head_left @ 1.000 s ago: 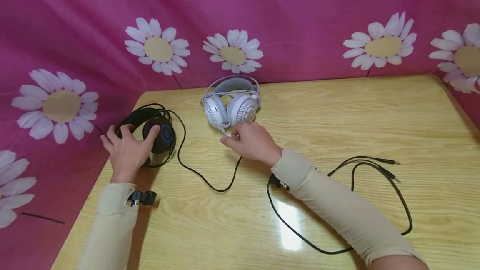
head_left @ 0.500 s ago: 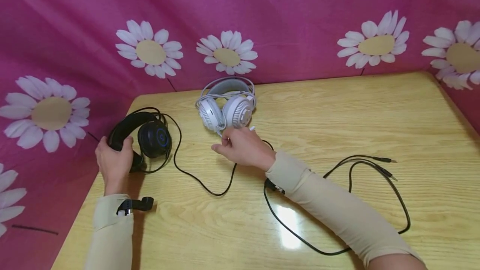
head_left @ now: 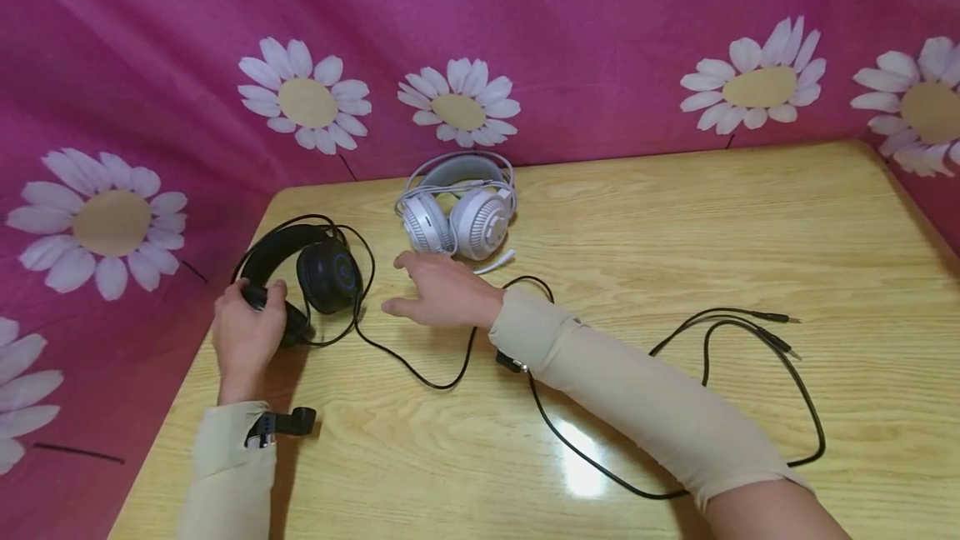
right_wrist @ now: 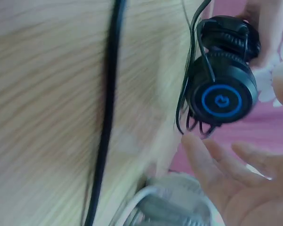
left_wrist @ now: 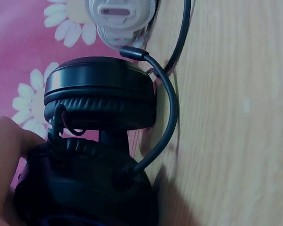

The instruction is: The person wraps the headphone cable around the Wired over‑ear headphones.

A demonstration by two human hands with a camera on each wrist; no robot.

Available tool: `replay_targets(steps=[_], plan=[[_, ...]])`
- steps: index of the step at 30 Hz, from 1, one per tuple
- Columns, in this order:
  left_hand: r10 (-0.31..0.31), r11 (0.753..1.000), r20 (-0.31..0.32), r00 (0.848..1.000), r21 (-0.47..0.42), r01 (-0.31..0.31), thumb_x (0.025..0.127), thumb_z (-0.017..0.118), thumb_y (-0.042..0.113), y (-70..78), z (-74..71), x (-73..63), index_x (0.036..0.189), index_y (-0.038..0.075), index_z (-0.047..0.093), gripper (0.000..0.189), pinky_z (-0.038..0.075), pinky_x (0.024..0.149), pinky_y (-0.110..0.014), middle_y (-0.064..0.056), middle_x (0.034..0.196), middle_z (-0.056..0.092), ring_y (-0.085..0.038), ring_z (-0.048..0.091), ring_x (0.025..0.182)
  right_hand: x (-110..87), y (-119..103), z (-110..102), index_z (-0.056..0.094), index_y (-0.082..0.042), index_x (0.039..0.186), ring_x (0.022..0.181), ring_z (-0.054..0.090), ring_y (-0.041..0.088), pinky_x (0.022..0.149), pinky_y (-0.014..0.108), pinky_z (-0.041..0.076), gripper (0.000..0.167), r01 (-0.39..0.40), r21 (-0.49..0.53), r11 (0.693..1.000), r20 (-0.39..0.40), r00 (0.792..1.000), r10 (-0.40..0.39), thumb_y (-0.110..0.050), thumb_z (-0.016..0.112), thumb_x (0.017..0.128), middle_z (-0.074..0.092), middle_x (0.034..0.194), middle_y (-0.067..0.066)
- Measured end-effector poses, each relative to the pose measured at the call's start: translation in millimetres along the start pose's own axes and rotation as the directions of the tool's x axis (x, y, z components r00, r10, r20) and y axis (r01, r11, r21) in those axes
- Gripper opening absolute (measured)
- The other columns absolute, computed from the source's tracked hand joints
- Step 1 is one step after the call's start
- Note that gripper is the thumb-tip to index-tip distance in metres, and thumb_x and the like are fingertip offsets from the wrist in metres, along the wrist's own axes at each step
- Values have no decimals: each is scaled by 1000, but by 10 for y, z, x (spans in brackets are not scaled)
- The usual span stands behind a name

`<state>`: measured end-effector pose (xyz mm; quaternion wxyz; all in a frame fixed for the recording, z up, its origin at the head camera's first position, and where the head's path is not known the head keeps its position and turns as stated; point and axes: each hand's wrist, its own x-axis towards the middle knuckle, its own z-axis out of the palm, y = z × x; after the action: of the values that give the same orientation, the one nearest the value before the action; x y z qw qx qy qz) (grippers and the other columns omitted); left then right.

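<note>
A black headset (head_left: pixel 328 275) with a blue ring on its ear cup stands at the left of the table. My left hand (head_left: pixel 250 330) grips its nearer ear cup, thumb on one side and fingers on the other. In the left wrist view the headset's microphone boom (left_wrist: pixel 172 108) curves up beside the cups. My right hand (head_left: pixel 450 290) is between the two headsets, fingers spread and holding nothing, pointing toward the black one. Just behind it sits a white headset (head_left: pixel 483 223), whose white microphone boom (head_left: pixel 501 262) sticks out past the right hand.
The black cable (head_left: pixel 408 372) runs from the black headset across the wooden table (head_left: pixel 420 473), under the right arm. It loops to the right and ends in two plugs (head_left: pixel 772 317). A pink flowered cloth (head_left: pixel 585 48) hangs behind the table and along its left side.
My left hand has gone from spread fingers over the black headset to gripping its nearer ear cup. My right hand has left the white headset's microphone boom and moved left, fingers opening.
</note>
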<state>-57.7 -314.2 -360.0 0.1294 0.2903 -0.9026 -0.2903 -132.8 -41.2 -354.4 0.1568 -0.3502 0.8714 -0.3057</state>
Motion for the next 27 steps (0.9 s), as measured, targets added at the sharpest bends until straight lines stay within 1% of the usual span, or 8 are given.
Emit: replay_targets(steps=[3, 8, 12, 14, 17, 19, 23, 27], plan=[[38, 998, 7, 999, 43, -38, 99, 49, 49, 8, 8, -50, 150, -5, 44, 74, 38, 112, -65, -39, 146, 48, -57, 47, 134, 122, -80, 63, 35, -10, 159, 143, 54, 28, 118, 45, 44, 79, -18, -22, 1000, 28, 999, 19, -54, 61, 98, 56, 153, 14], [90, 986, 8, 996, 143, -91, 100, 45, 55, 46, 12, -151, 146, -8, 48, 78, 42, 102, -70, -40, 139, 53, -60, 52, 123, 272, -106, 177, 23, -10, 164, 148, 49, 27, 122, 44, 41, 91, -52, 5, 999, 59, 997, 51, -61, 57, 98, 49, 159, 14], [137, 969, -1, 991, 210, -134, 99, 47, 60, 87, 15, -261, 138, -6, 57, 77, 46, 91, -71, -37, 131, 60, -58, 59, 115, 336, -56, 237, 20, -11, 165, 150, 46, 29, 121, 43, 41, 97, -67, 72, 995, 60, 996, 63, -65, 59, 95, 44, 162, 15], [167, 958, -3, 986, 235, -162, 99, 48, 62, 113, 18, -313, 134, -4, 60, 76, 47, 88, -71, -34, 127, 63, -56, 62, 112, 369, -30, 260, 22, -13, 165, 145, 51, 27, 118, 42, 45, 96, -40, 100, 994, 38, 999, 36, -65, 61, 94, 48, 159, 14], [235, 938, -10, 972, 263, -224, 98, 50, 65, 170, 31, -377, 129, -4, 65, 77, 50, 82, -70, -33, 120, 68, -54, 66, 104, 408, -2, 277, 25, -14, 163, 136, 59, 25, 111, 41, 50, 97, 14, 141, 990, -3, 1000, -14, -63, 66, 91, 56, 151, 13], [274, 924, -13, 962, 281, -260, 97, 50, 66, 205, 36, -408, 125, -5, 67, 79, 51, 78, -69, -32, 114, 70, -54, 68, 99, 422, 5, 279, 27, -13, 162, 128, 64, 24, 106, 40, 53, 97, 26, 157, 987, -26, 999, -22, -62, 68, 90, 59, 146, 12], [353, 893, -28, 935, 310, -327, 97, 51, 66, 243, 51, -459, 117, -6, 71, 77, 53, 68, -66, -33, 100, 73, -52, 70, 85, 413, -8, 267, 31, -10, 159, 120, 68, 26, 100, 40, 56, 93, -12, 147, 989, -48, 999, 19, -59, 70, 90, 64, 137, 12], [408, 868, -39, 912, 326, -375, 99, 50, 64, 234, 71, -477, 110, -6, 73, 74, 51, 58, -62, -33, 89, 73, -51, 69, 75, 411, -38, 247, 37, -8, 155, 109, 72, 25, 91, 38, 58, 84, -38, 61, 997, -48, 998, 41, -56, 67, 93, 70, 126, 12]])
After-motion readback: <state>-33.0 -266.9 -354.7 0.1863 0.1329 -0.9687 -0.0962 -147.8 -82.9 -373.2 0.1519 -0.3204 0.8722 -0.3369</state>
